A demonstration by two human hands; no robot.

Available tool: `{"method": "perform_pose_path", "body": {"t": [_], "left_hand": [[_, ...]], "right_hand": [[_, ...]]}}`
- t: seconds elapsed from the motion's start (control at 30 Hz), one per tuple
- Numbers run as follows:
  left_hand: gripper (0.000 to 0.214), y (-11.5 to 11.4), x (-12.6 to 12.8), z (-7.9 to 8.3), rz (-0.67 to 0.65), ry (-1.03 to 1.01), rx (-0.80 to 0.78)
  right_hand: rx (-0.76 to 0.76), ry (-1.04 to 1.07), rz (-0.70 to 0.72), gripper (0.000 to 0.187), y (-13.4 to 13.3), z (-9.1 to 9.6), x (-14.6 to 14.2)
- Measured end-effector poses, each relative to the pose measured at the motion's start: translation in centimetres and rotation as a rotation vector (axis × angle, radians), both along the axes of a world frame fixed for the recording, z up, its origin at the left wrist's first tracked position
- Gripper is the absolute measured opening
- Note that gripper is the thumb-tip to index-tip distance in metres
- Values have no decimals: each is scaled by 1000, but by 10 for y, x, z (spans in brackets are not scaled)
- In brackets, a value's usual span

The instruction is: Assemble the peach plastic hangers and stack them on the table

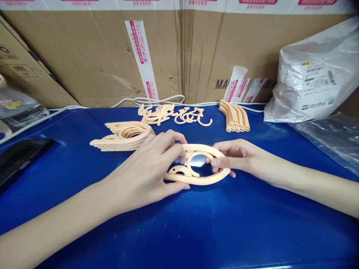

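A cream plastic folding hanger (pixel 206 181), folded into an oval with its curved hook inside, is held between my two hands just above the blue table. My left hand (pixel 157 166) grips its left end, fingers on the upper arm and thumb along the lower one. At the right end, my right hand (pixel 234 157) pinches the tip, thumb on top. Behind my left hand lies a stack of folded hangers (pixel 123 144), partly covered by that hand. Farther back are a heap of loose hooks (pixel 159 113) and a bundle of curved hanger arms (pixel 234 116).
Large cardboard boxes (pixel 98 56) form a wall behind the blue table (pixel 134 235). A white cable (pixel 117 101) runs along their foot. A wrapped parcel (pixel 297 89) stands at the back right, beside clear plastic film (pixel 333 138). A black phone-like object (pixel 22 162) lies at the left.
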State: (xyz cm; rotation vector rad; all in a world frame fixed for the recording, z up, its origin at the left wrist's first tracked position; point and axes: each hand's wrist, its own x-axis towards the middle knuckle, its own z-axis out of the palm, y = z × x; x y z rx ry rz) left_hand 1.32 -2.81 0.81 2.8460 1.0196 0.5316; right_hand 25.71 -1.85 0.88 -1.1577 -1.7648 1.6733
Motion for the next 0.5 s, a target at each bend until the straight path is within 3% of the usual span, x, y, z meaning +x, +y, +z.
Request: {"method": "perform_pose_path", "body": {"t": [0.27,0.5], "left_hand": [[26,2,0,-1,-19,16,117],[53,-2,3,0,-24,61,113]], "right_hand": [[45,-40,-16,32,1,-2,1],[91,-28,-29,36,3,-6,4]]}}
